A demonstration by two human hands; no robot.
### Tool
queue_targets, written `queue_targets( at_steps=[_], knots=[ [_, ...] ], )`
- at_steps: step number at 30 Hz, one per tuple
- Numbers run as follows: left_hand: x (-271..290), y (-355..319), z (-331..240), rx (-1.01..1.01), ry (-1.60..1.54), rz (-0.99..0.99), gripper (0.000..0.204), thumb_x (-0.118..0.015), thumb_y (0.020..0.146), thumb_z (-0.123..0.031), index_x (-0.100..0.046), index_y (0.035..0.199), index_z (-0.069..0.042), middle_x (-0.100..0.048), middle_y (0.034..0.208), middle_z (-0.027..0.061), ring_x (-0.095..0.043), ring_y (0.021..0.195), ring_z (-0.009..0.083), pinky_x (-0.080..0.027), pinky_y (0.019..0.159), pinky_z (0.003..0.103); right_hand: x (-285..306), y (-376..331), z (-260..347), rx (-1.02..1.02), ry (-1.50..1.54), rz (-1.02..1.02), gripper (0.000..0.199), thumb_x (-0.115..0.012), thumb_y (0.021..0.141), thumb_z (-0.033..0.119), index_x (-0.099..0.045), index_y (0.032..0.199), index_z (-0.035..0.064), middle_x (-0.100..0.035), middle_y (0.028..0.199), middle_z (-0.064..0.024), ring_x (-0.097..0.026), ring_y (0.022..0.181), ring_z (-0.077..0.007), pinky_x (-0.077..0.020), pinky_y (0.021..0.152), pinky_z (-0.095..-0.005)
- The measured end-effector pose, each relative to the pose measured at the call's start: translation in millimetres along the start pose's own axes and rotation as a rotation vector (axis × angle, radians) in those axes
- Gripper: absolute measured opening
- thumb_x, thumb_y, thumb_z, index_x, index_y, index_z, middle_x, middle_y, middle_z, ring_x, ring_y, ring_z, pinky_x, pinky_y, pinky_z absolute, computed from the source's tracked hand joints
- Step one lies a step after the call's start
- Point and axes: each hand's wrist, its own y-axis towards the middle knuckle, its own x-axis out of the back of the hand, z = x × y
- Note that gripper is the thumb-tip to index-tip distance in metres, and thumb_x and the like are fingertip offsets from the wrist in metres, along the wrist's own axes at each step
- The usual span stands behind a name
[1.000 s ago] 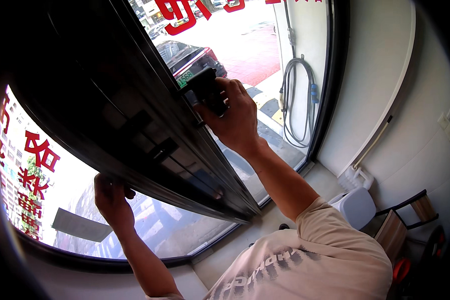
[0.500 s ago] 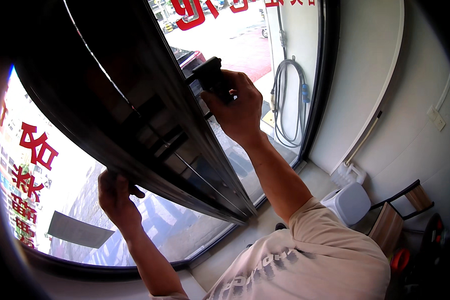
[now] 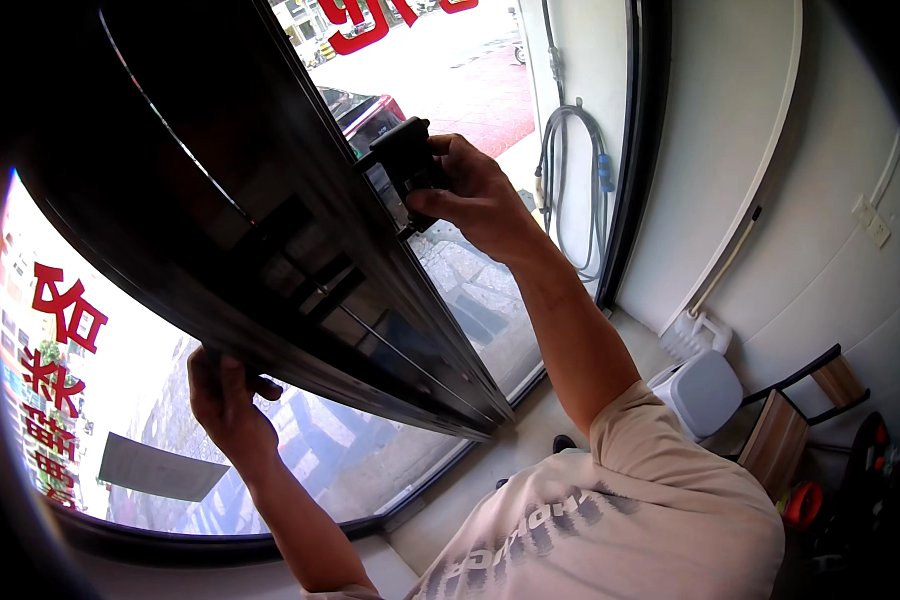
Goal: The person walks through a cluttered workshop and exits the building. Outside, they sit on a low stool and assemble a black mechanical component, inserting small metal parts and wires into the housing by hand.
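A dark door (image 3: 200, 200) with a black frame stands before me, seen almost along its edge. My right hand (image 3: 475, 200) is closed round a black box-shaped fitting (image 3: 400, 150) on the door's right side, its thumb lying across the lower part. Short arms join this fitting to the frame. On the door's other side, my left hand (image 3: 232, 405) is curled at the frame's lower edge. A small dark piece (image 3: 265, 388) sticks out beside its fingers; what they grip is too dark to make out.
Glass panes with red lettering (image 3: 68, 305) flank the door, and a paper sheet (image 3: 160, 467) hangs on the left one. A coiled hose or cable (image 3: 560, 190) hangs at right. Beyond stand a white plastic container (image 3: 698, 395) and a wooden-seated stool or chair (image 3: 775, 435).
My right thumb has shifted lower and now lies across the fitting. The view has turned slightly, and the door and hands sit a little further left. My left hand keeps its curled hold.
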Motion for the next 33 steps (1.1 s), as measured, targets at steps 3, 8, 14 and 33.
queue_targets(
  at_steps=[3,8,14,33],
  knots=[
    [7,0,-9,-0.021,0.033,0.011,0.027,-0.057,0.105,-0.031,-0.061,0.111,-0.005,-0.066,0.077,0.0059,-0.062,0.05,0.0119,-0.046,0.048,0.022,-11,4,-3,0.025,0.026,-0.03,0.054,-0.074,0.087,0.008,-0.049,0.134,-0.0018,-0.064,0.106,-0.0101,-0.064,0.093,-0.0146,-0.054,0.083,-0.0304],
    [9,0,-8,-0.011,0.014,0.024,0.027,-0.058,0.105,-0.031,-0.061,0.11,-0.005,-0.065,0.077,0.0055,-0.062,0.051,0.0115,-0.046,0.047,0.022,11,3,10,0.069,-0.02,-0.248,0.043,-0.067,0.087,0.005,-0.054,0.127,-0.001,-0.063,0.098,-0.0074,-0.063,0.087,-0.0142,-0.0532,0.082,-0.032],
    [12,2,1,0.043,-0.06,0.058,0.03,-0.061,0.103,-0.031,-0.06,0.113,-0.003,-0.062,0.076,0.0038,-0.055,0.051,0.0092,-0.043,0.046,0.022,116,-26,46,0.147,-0.026,-0.527,0.031,-0.063,0.092,0.011,-0.06,0.121,0.0006,-0.066,0.096,-0.0078,-0.066,0.083,-0.0177,-0.0545,0.077,-0.0317],
    [351,-104,10,0.116,0.043,-0.649,0.043,-0.07,0.094,-0.035,-0.064,0.124,-0.004,-0.067,0.107,0.0162,-0.065,0.091,0.0278,-0.056,0.076,0.052,189,-315,9,-0.612,-0.023,-0.801,0.03,-0.063,0.087,0.02,-0.064,0.112,0.0033,-0.062,0.087,-0.0041,-0.062,0.076,-0.016,-0.0558,0.068,-0.0326]
  ],
)
